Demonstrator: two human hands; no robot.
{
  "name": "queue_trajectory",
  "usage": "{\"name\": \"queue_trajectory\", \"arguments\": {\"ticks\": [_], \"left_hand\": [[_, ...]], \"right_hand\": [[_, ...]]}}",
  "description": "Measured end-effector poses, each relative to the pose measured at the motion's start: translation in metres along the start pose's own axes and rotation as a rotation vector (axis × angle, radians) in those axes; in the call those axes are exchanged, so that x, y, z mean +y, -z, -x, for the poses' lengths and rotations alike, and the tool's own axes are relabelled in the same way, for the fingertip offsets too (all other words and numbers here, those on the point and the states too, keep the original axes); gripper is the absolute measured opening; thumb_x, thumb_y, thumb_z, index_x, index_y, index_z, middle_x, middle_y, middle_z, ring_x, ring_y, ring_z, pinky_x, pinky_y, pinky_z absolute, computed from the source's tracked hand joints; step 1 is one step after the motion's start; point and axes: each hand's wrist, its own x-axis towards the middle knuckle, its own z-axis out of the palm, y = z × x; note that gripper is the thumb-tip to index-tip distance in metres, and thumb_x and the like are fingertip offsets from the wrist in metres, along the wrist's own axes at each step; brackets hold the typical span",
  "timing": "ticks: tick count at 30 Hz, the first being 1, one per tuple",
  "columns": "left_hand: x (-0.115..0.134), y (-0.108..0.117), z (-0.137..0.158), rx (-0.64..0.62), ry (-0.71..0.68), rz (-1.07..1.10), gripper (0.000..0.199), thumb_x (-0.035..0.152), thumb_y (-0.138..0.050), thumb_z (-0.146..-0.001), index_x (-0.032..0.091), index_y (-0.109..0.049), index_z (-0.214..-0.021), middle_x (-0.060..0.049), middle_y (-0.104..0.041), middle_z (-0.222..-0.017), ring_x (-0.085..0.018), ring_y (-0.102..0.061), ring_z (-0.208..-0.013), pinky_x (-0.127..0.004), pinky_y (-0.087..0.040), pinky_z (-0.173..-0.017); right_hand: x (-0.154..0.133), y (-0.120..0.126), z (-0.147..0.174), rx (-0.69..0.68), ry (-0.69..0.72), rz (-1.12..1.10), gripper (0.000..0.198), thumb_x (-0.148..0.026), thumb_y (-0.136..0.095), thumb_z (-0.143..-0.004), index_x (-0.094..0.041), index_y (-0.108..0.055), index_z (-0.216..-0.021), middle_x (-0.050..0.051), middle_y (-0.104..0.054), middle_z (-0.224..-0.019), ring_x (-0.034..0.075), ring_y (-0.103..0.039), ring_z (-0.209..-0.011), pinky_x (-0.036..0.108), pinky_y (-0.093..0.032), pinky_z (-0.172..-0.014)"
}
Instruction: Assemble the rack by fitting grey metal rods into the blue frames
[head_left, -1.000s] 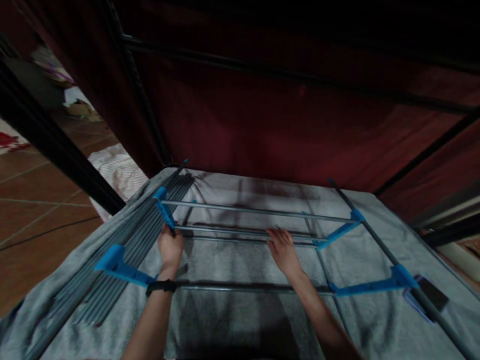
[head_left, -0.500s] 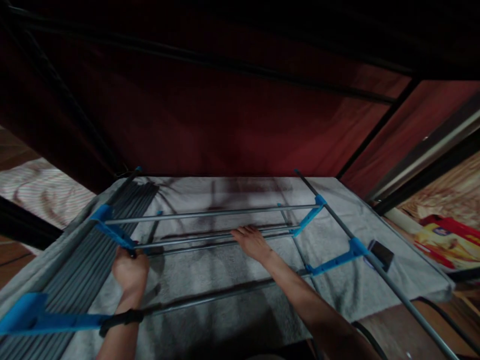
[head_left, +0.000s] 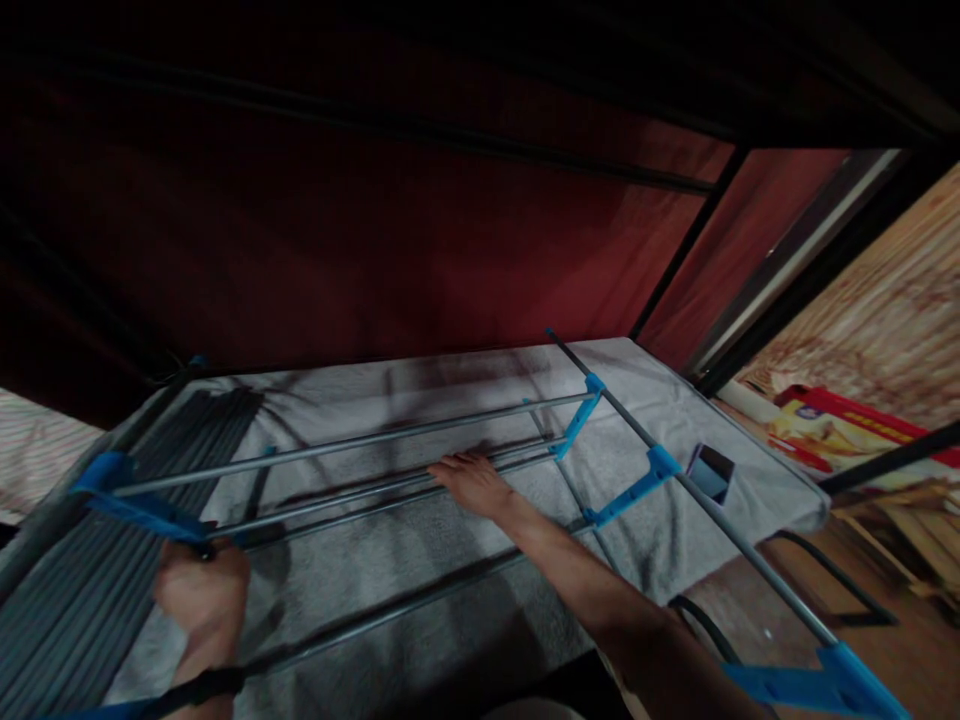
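A frame of grey metal tubes joined by blue plastic brackets stands over a pale blanket. My left hand (head_left: 202,590) is closed at the lower end of the left blue bracket (head_left: 146,500), where a small dark piece pokes out by the thumb; what that piece is I cannot tell. Over the middle metal tube (head_left: 330,500) my right hand (head_left: 472,483) lies with its fingers bent round it. An upper tube (head_left: 360,437) runs behind both hands to the right bracket (head_left: 577,425). A nearer tube (head_left: 390,608) passes below my hands.
Several loose grey tubes (head_left: 97,560) lie side by side at the left. A small dark box-like item (head_left: 711,472) rests on the blanket (head_left: 645,560) at the right. Beyond it are a red and yellow package (head_left: 847,430) and dark posts. A dark red fabric wall (head_left: 420,250) closes off the back.
The view has turned to the right, so the frame and both hands appear further left. More of the right side shows, including another blue bracket low down. Both hands keep their places on the frame.
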Motion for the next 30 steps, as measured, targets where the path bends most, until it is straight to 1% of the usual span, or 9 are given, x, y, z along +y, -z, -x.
{"name": "queue_trajectory", "arguments": {"ticks": [3,7,11,14,16,20,22,26,30], "left_hand": [[0.0,-0.001,0.0,0.051,-0.032,-0.046,0.019,0.036,-0.048,-0.068,0.025,-0.033,-0.067,0.0,-0.045,-0.061,-0.025,-0.059,-0.071,-0.036,-0.049,-0.063],[0.0,0.004,0.002,0.024,-0.054,0.002,0.013,0.033,-0.051,-0.073,0.022,-0.052,-0.081,-0.003,-0.056,-0.066,-0.027,-0.062,-0.073,-0.037,-0.049,-0.063],[0.003,0.012,0.008,-0.025,-0.097,0.166,0.026,0.027,-0.051,-0.08,0.018,-0.058,-0.103,-0.013,-0.068,-0.093,-0.03,-0.066,-0.095,-0.04,-0.052,-0.08],[0.006,0.012,0.011,0.002,-0.1,0.26,0.033,0.023,-0.053,-0.08,0.017,-0.056,-0.113,-0.016,-0.067,-0.114,-0.029,-0.062,-0.114,-0.04,-0.051,-0.095],[0.006,0.01,0.011,0.031,-0.086,0.311,0.04,0.018,-0.053,-0.079,0.016,-0.054,-0.119,-0.016,-0.065,-0.121,-0.027,-0.062,-0.115,-0.039,-0.05,-0.099],[0.001,0.002,0.008,-0.022,-0.083,0.424,0.032,0.011,-0.048,-0.079,0.019,-0.06,-0.108,-0.012,-0.07,-0.108,-0.023,-0.066,-0.105,-0.036,-0.052,-0.098],[-0.004,-0.004,0.006,-0.004,-0.101,0.505,0.028,0.01,-0.048,-0.079,0.019,-0.061,-0.102,-0.011,-0.071,-0.104,-0.023,-0.067,-0.103,-0.037,-0.052,-0.097],[-0.01,-0.016,0.005,0.066,-0.091,0.632,0.026,0.01,-0.05,-0.078,0.018,-0.062,-0.099,-0.01,-0.072,-0.099,-0.022,-0.068,-0.094,-0.035,-0.053,-0.092],[-0.012,-0.021,0.005,0.074,-0.081,0.658,0.027,0.009,-0.05,-0.077,0.019,-0.064,-0.099,-0.009,-0.072,-0.097,-0.022,-0.068,-0.094,-0.036,-0.053,-0.091]], "right_hand": [[0.001,0.0,0.0,0.002,0.002,-0.013,0.025,-0.031,-0.042,-0.103,-0.027,-0.064,-0.115,0.0,-0.07,-0.109,0.017,-0.062,-0.099,0.03,-0.045,-0.082],[-0.002,-0.002,0.003,0.042,0.001,-0.015,0.027,-0.029,-0.044,-0.102,-0.025,-0.062,-0.121,0.003,-0.069,-0.111,0.019,-0.061,-0.1,0.034,-0.045,-0.091],[-0.011,-0.006,0.006,0.108,0.039,-0.024,0.035,-0.025,-0.045,-0.1,-0.022,-0.055,-0.134,0.008,-0.066,-0.12,0.021,-0.059,-0.108,0.039,-0.042,-0.099],[-0.02,-0.011,0.003,0.111,0.083,-0.038,0.039,-0.021,-0.043,-0.1,-0.02,-0.053,-0.138,0.01,-0.064,-0.128,0.022,-0.059,-0.112,0.04,-0.041,-0.102],[-0.028,-0.015,-0.002,0.092,0.085,-0.036,0.04,-0.019,-0.041,-0.1,-0.019,-0.053,-0.138,0.011,-0.064,-0.129,0.023,-0.059,-0.113,0.04,-0.041,-0.102],[-0.047,-0.021,-0.016,0.043,0.078,-0.019,0.04,-0.022,-0.041,-0.1,-0.017,-0.053,-0.139,0.012,-0.064,-0.13,0.025,-0.06,-0.114,0.042,-0.041,-0.102],[-0.057,-0.021,-0.025,0.008,0.087,-0.004,0.039,-0.025,-0.04,-0.102,-0.018,-0.052,-0.138,0.011,-0.065,-0.127,0.024,-0.06,-0.113,0.04,-0.042,-0.1],[-0.069,-0.015,-0.039,-0.078,0.075,0.022,0.036,-0.033,-0.03,-0.105,-0.021,-0.06,-0.121,0.009,-0.069,-0.116,0.023,-0.063,-0.106,0.037,-0.045,-0.091],[-0.07,-0.011,-0.046,-0.145,0.072,0.022,0.033,-0.033,-0.029,-0.105,-0.022,-0.06,-0.11,0.007,-0.07,-0.113,0.022,-0.065,-0.103,0.034,-0.046,-0.085]]}}
